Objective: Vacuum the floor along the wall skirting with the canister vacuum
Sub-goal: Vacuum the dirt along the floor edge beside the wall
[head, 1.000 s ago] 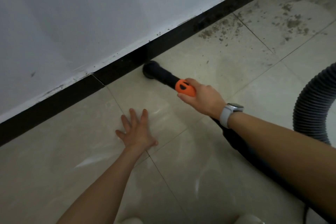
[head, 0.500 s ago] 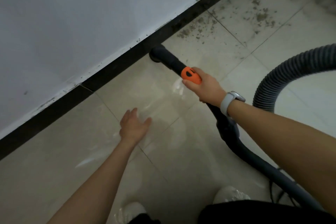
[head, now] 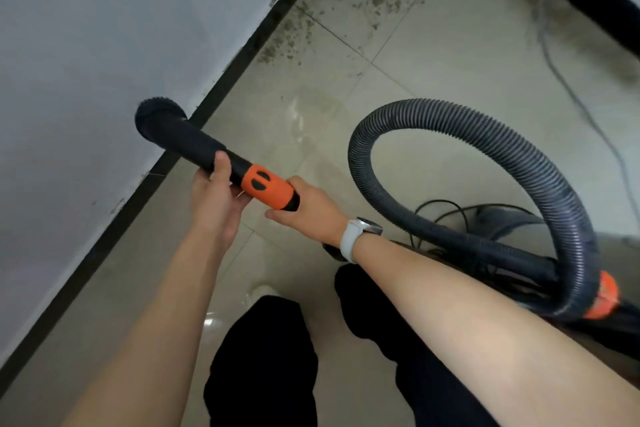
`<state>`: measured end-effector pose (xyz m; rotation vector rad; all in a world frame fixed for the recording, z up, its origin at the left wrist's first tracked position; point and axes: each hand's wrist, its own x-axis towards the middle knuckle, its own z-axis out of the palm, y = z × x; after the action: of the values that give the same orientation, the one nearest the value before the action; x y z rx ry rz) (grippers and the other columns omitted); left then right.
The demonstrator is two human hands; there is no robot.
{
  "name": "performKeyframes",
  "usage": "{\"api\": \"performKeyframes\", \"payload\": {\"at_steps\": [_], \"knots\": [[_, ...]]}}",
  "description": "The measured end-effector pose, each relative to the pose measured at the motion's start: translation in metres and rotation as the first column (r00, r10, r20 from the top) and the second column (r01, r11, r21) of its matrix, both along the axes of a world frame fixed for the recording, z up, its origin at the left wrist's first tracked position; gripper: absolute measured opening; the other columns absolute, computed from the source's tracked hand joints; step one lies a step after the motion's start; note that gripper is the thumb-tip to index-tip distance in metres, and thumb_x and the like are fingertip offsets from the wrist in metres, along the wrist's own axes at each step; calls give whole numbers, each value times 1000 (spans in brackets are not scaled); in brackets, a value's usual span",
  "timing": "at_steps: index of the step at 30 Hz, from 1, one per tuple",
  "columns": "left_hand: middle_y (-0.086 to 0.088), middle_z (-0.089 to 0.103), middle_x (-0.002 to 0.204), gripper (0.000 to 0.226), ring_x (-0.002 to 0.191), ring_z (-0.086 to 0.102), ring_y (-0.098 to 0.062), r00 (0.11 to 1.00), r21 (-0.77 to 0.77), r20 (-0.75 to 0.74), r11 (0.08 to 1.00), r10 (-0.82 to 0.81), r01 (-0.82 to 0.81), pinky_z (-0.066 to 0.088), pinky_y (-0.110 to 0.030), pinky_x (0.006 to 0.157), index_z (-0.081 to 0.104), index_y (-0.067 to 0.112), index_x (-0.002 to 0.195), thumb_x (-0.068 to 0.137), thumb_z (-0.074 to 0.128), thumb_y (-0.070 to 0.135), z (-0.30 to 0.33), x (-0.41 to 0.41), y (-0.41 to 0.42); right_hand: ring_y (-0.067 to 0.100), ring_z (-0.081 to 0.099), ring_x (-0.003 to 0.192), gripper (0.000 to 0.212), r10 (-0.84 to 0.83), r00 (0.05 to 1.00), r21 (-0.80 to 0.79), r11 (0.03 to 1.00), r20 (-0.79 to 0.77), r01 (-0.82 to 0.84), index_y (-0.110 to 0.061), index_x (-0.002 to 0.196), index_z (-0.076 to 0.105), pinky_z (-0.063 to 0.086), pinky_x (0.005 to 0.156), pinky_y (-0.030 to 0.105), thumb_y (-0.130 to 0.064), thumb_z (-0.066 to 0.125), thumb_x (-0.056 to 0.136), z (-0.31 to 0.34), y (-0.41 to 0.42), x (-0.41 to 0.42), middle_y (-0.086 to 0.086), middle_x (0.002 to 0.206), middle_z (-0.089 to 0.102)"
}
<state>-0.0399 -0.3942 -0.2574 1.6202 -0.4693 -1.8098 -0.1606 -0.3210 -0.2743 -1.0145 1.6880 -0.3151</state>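
A: Canister vacuum wand (head: pixel 204 149), lifted off the floor, brush nozzle (head: pixel 157 114) up against the white wall above the black skirting (head: pixel 239 55). How best to go on?

B: Left hand (head: pixel 214 201) grips the black tube, right hand (head: pixel 308 211) holds behind the orange collar (head: pixel 266 191). Lower the nozzle and run it toward the dirt patch (head: pixel 287 42) ahead.

A: Counts?

B: Two hands, one ribbed hose (head: pixel 467 114), one wristwatch (head: pixel 360 232).

left hand (head: pixel 216 199) off floor, now gripping wand (head: pixel 204 146), nozzle (head: pixel 156 114) lifted
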Motion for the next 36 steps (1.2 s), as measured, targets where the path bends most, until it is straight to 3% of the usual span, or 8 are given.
{"api": "performKeyframes", "payload": {"at_steps": [6,15,18,23,27,30,33,36], "knots": [[-9,58,108,44,94,65,-21,988,94,-91,989,124,-116,57,-37,76,37,5,137,101,39,30,77,14,9,32,61,92,35,62,988,107,993,-139,-47,-11,111,47,41,70,33,-33,63,88,78,57,-17,12,102,63],[-11,62,87,43,83,69,-21,959,-9,-99,964,-267,267,58,-36,76,42,4,115,98,34,43,159,-34,31,29,57,92,34,-114,993,71,991,-11,115,-13,106,43,39,70,33,-33,63,89,174,30,-1,6,97,55],[-10,58,84,43,77,66,-24,986,58,-38,985,-160,162,56,-40,78,38,7,115,99,33,46,165,-38,22,19,55,110,44,-185,983,102,978,4,184,-16,126,45,42,93,35,-41,57,91,176,56,-22,2,116,58],[-9,56,87,45,78,62,-23,995,248,-31,964,-92,97,52,-38,70,38,12,116,97,34,52,151,-35,25,26,45,124,43,-408,815,-102,909,-410,404,-6,134,45,33,103,34,-19,54,93,167,133,-89,10,127,53],[-8,53,87,40,77,57,-22,999,300,-31,953,-36,43,49,-44,85,43,15,100,97,32,53,152,-51,41,29,33,131,56,-238,700,-53,960,-673,275,-9,142,37,28,106,42,-21,58,91,168,163,-141,13,139,42],[-5,50,87,57,81,55,-18,998,360,-54,933,30,-9,42,-46,102,42,10,119,94,30,60,148,-59,41,18,35,134,65,11,936,148,988,-352,44,-19,148,27,29,107,32,-33,56,91,172,168,-133,3,143,42],[-3,49,84,57,80,54,-16,997,393,-50,919,61,-37,40,-50,102,48,10,100,92,30,64,147,-59,39,15,32,138,77,208,978,227,951,36,-210,-25,151,15,29,110,28,-39,58,89,171,165,-87,-1,150,34],[-3,49,80,53,77,53,-17,986,403,-60,907,156,-119,45,-49,95,45,13,89,90,36,65,151,-58,31,19,42,130,86,2,995,229,973,98,-25,-26,149,13,36,99,25,-38,68,84,162,155,-61,1,144,38]]}}
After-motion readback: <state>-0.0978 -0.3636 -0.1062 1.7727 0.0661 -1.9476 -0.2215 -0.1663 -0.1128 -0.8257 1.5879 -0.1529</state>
